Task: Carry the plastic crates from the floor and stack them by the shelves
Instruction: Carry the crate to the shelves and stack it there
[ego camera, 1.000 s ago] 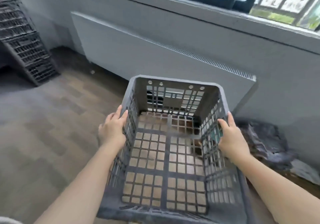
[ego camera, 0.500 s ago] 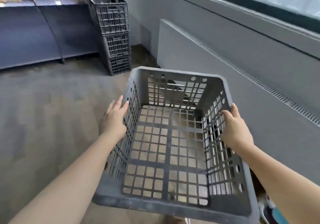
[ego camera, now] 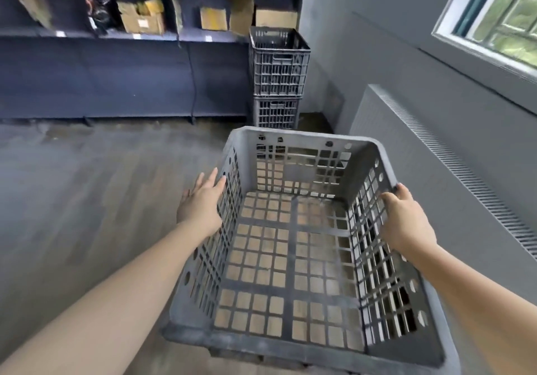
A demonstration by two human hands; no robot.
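Crate, lower centre | empty, rigid lattice plastic, we judged light | our left hand pressed flat outside | right hand curled over rim.

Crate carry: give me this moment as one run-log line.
phase: carrying | crate: empty, held off floor | left hand: flat on left wall | right hand: grips right rim | target: crate stack by shelves, ahead
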